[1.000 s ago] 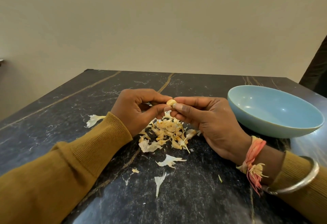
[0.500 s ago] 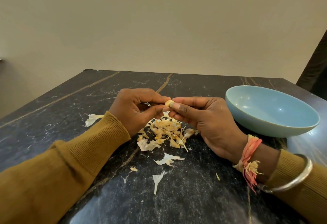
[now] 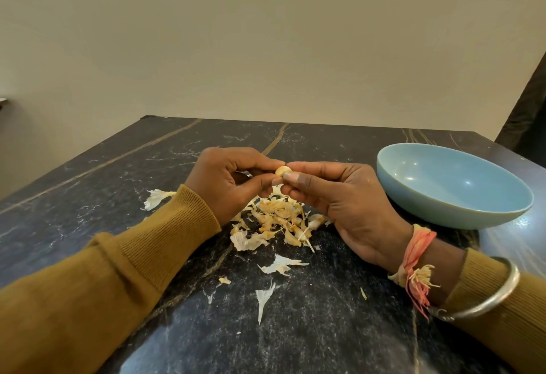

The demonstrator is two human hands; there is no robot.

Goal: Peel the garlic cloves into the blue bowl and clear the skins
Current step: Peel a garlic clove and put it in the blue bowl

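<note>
**Peeling in progress, one at a time**

Left hand point(image 3: 227, 181) and right hand point(image 3: 339, 199) pinch one small garlic clove point(image 3: 282, 171) between thumbs and fingertips, fingers curled close, just above the pile of papery skins point(image 3: 280, 220) on the dark marble table point(image 3: 88, 196). The peeling step looks unfinished. Next, the bared clove likely needs carrying to the blue bowl point(image 3: 455, 211), which stands near the right hand with no cloves visible inside.

Both arms wear mustard ribbed sleeves point(image 3: 165, 243); the right wrist carries an orange thread band point(image 3: 415, 258) and silver bangle point(image 3: 487, 297).
</note>
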